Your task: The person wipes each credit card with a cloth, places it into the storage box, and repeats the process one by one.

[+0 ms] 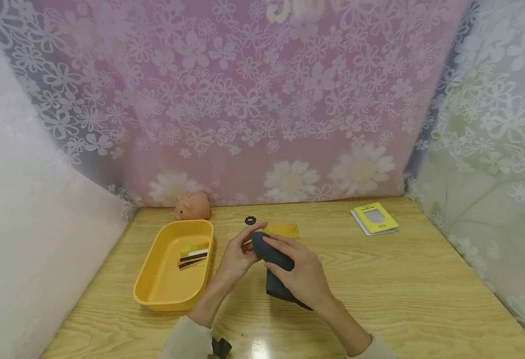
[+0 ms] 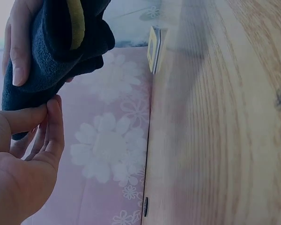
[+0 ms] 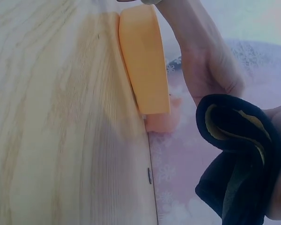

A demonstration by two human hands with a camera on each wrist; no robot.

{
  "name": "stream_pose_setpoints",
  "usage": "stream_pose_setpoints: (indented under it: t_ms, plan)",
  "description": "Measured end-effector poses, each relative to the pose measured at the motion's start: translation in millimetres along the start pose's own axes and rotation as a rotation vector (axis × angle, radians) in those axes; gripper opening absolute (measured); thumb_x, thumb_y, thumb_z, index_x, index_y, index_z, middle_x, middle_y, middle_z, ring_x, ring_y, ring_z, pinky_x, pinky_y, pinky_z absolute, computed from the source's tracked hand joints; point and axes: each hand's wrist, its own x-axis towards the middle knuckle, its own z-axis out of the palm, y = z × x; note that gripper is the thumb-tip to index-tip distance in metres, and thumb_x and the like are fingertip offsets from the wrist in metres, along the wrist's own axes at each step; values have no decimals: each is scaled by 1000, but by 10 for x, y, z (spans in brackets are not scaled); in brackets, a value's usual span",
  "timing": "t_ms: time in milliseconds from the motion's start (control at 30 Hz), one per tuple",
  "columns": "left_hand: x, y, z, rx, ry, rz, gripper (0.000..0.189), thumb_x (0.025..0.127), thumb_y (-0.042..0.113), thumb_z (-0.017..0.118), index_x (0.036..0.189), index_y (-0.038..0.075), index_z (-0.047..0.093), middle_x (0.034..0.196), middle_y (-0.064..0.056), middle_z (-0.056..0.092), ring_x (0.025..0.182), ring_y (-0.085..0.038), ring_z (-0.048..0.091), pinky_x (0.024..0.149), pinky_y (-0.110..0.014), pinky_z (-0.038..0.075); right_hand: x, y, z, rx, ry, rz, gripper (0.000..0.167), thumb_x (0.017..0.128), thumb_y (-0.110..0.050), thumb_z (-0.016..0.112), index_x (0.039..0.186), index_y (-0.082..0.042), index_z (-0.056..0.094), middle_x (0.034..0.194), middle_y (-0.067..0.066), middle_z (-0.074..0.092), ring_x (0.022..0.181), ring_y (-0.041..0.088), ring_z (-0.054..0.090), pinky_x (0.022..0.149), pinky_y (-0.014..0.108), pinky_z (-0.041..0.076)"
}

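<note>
Both hands hold a dark blue, soft, folded fleece-like cloth item (image 1: 272, 253) above the middle of the table. Its layers roll over one another, and yellow shows inside the folds in the right wrist view (image 3: 232, 123). With thumb and fingertips, my left hand (image 1: 237, 257) pinches its far end; the left wrist view shows this pinch closely. My right hand (image 1: 307, 274) grips the body of the cloth item from the right, fingers over its top and thumb along its near side. A gold, banknote-like slip (image 1: 287, 230) lies behind the hands, partly hidden by them.
Left of the hands stands a yellow tray (image 1: 147, 269) holding several small yellow and black-striped pieces (image 1: 193, 255). An orange piggy bank (image 1: 192, 206) sits behind it. A black chip (image 1: 250, 220) lies at the back, and a yellow booklet (image 1: 375, 218) at the back right.
</note>
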Motion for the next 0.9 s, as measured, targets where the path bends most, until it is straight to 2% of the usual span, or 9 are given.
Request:
stream_pose_setpoints:
  t_ms: [233, 333, 500, 633, 733, 900]
  plan:
    - [13, 4, -7, -8, 13, 2, 58, 99, -5, 64, 151, 19, 54, 127, -15, 61, 105, -28, 70, 93, -43, 61, 16, 101, -5, -32, 37, 4, 60, 83, -14, 89, 139, -23, 69, 140, 0, 65, 120, 29, 68, 87, 46, 63]
    - [13, -3, -10, 0, 26, 3, 59, 98, -5, 66, 151, 18, 54, 126, -16, 59, 103, -29, 70, 92, -47, 61, 16, 163, -43, -37, 42, 28, 58, 85, -15, 88, 140, -23, 69, 138, 1, 66, 117, 28, 69, 84, 44, 64]
    - [19, -22, -3, -12, 45, 6, 61, 96, -9, 67, 148, 20, 57, 123, -19, 56, 100, -33, 71, 89, -45, 63, 12, 296, -124, -45, 67, 72, 57, 87, -15, 87, 140, -23, 68, 140, 4, 66, 124, 27, 66, 89, 45, 63]
    - [27, -49, 1, -27, 56, 9, 61, 95, -12, 65, 147, 21, 58, 120, -19, 55, 99, -34, 71, 90, -50, 62, 28, 402, -185, -28, 92, 69, 57, 86, -11, 87, 139, -19, 69, 139, 5, 66, 126, 28, 65, 94, 49, 60]
    - [27, -63, 1, -27, 64, 10, 61, 96, -12, 65, 146, 22, 59, 119, -18, 54, 98, -32, 70, 90, -52, 61, 44, 486, -236, -14, 109, 80, 57, 85, -10, 87, 139, -18, 69, 137, 6, 67, 125, 31, 65, 96, 51, 59]
    - [26, -88, -6, -78, 59, 12, 60, 96, -15, 62, 146, 19, 60, 117, -17, 52, 95, -26, 69, 95, -58, 58, 49, 670, -332, -5, 136, 160, 56, 86, -9, 86, 139, -17, 69, 135, 9, 68, 124, 34, 65, 94, 54, 59]
